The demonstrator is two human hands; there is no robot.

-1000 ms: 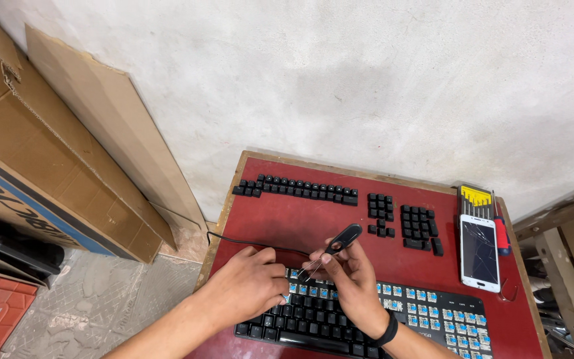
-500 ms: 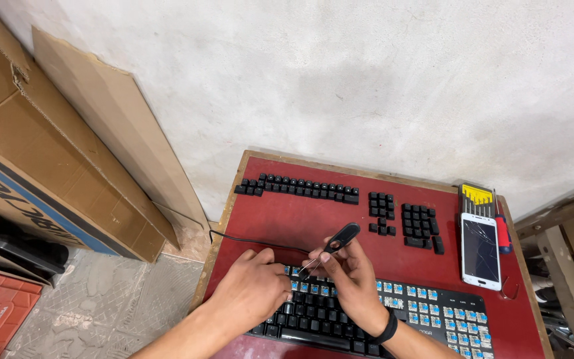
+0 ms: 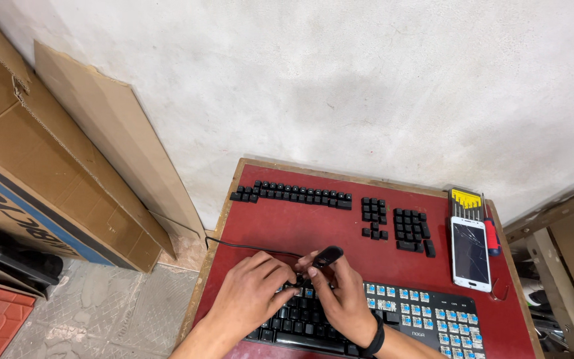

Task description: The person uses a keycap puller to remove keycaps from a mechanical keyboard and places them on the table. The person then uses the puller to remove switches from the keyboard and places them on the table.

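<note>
- Lowered since the earlier frame, the black keycap puller (image 3: 327, 255) now sits closer to the keyboard (image 3: 393, 319), pinched by the right hand (image 3: 340, 296) fingertips at its 6 o'clock.
- Left hand (image 3: 254, 292) rests curled on the keys at 9 o'clock, grasping nothing visible.

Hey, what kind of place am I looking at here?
Probably a small repair bench: a red table against a rough wall holds a half-stripped mechanical keyboard, pulled keycaps in rows, a screwdriver set and a cracked phone.

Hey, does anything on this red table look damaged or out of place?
Yes. The white phone at the right has a cracked screen. The keyboard is missing keycaps on its right half, blue switches exposed; loose black keycaps lie in rows near the wall.
</note>
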